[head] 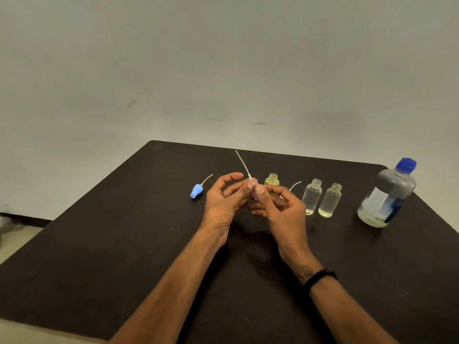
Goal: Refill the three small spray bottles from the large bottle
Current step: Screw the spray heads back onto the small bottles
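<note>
We hold the pink spray head (255, 192) pinched between both hands, right hand (283, 207) gripping, left hand (224, 194) steadying, tube up to keep drips off the table (124, 244). Three small bottles (312, 196) stand uncapped toward its far edge, ready for the large bottle (387, 194), still capped, near the right edge.

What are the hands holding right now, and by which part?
A pink spray cap, pinched at its body by the right hand and met there by the left hand's fingertips; its thin tube points up and away.
</note>
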A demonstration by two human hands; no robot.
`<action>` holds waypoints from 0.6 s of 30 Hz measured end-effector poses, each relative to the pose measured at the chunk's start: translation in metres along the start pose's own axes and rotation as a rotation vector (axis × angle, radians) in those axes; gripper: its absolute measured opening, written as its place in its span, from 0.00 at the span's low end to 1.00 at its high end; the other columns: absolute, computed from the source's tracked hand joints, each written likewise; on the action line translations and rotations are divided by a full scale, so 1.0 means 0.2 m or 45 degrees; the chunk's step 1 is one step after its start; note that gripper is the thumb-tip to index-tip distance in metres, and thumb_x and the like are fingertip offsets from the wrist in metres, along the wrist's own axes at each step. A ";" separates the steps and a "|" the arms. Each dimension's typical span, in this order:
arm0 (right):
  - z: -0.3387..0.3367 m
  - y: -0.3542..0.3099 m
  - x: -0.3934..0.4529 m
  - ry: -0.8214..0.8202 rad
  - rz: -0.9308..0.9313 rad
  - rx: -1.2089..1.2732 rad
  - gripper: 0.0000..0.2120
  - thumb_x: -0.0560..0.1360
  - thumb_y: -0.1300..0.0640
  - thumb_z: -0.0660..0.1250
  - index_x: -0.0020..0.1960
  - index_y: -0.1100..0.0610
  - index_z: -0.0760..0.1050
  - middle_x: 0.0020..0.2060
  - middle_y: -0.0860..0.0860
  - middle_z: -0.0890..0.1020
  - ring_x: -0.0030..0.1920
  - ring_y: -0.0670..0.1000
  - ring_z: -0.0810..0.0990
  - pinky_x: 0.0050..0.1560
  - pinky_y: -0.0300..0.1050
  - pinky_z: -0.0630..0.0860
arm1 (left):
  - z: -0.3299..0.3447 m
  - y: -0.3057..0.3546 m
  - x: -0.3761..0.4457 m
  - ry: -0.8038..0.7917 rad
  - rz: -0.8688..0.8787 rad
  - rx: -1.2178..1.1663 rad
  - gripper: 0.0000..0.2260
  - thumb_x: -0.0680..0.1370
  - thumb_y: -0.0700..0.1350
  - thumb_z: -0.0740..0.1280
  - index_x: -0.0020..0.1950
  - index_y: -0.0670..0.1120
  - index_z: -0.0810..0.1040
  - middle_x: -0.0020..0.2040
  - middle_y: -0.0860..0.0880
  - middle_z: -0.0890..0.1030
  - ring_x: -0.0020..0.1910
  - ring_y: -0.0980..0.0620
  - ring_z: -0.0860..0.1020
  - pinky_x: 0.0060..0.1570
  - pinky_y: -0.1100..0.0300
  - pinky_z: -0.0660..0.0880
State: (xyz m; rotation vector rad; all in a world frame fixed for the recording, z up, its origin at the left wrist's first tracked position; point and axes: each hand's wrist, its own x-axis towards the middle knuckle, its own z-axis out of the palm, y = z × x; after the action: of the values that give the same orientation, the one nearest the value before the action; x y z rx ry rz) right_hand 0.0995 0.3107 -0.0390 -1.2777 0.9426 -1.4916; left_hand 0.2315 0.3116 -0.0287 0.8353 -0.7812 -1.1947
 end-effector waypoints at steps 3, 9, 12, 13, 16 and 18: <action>-0.03 -0.04 0.01 -0.070 0.140 0.300 0.11 0.76 0.58 0.77 0.55 0.63 0.85 0.47 0.63 0.88 0.47 0.58 0.88 0.48 0.47 0.85 | 0.01 0.00 -0.01 -0.067 -0.036 -0.058 0.20 0.74 0.41 0.77 0.65 0.43 0.78 0.56 0.43 0.88 0.51 0.49 0.86 0.54 0.52 0.80; -0.09 -0.08 0.03 -0.190 0.285 0.637 0.15 0.74 0.63 0.75 0.60 0.62 0.84 0.55 0.59 0.88 0.50 0.51 0.87 0.51 0.43 0.85 | 0.03 -0.01 -0.01 -0.165 -0.032 0.082 0.25 0.72 0.46 0.78 0.68 0.47 0.80 0.61 0.45 0.87 0.64 0.45 0.83 0.64 0.48 0.73; -0.11 -0.09 0.04 -0.212 0.323 0.716 0.17 0.75 0.63 0.74 0.63 0.63 0.83 0.61 0.59 0.86 0.57 0.52 0.86 0.57 0.44 0.84 | 0.05 -0.01 -0.01 -0.213 0.018 0.153 0.24 0.73 0.46 0.78 0.69 0.49 0.80 0.61 0.47 0.87 0.65 0.47 0.83 0.61 0.52 0.73; -0.11 -0.10 0.05 -0.212 0.335 0.752 0.17 0.75 0.62 0.73 0.63 0.63 0.82 0.61 0.59 0.86 0.58 0.52 0.86 0.60 0.45 0.84 | 0.05 -0.01 -0.01 -0.219 0.042 0.172 0.24 0.73 0.46 0.78 0.69 0.49 0.80 0.60 0.47 0.87 0.62 0.49 0.84 0.59 0.55 0.75; -0.13 -0.11 0.08 -0.201 0.331 0.819 0.19 0.76 0.62 0.72 0.66 0.64 0.80 0.58 0.58 0.87 0.58 0.52 0.86 0.62 0.46 0.84 | 0.04 -0.03 0.02 -0.224 0.194 0.363 0.27 0.72 0.45 0.81 0.70 0.51 0.79 0.59 0.48 0.87 0.59 0.50 0.84 0.58 0.57 0.80; -0.16 -0.15 0.09 -0.174 0.295 0.856 0.21 0.76 0.62 0.72 0.68 0.66 0.78 0.56 0.59 0.87 0.57 0.53 0.86 0.58 0.45 0.85 | 0.02 -0.06 0.06 -0.147 0.343 0.700 0.31 0.68 0.56 0.83 0.70 0.59 0.78 0.60 0.55 0.85 0.62 0.53 0.81 0.61 0.57 0.79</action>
State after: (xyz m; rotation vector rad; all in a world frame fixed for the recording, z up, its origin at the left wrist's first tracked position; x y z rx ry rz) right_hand 0.0617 0.3002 -0.0114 -0.7376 0.4173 -1.3512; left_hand 0.2248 0.2966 -0.0356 1.0699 -1.3061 -0.7975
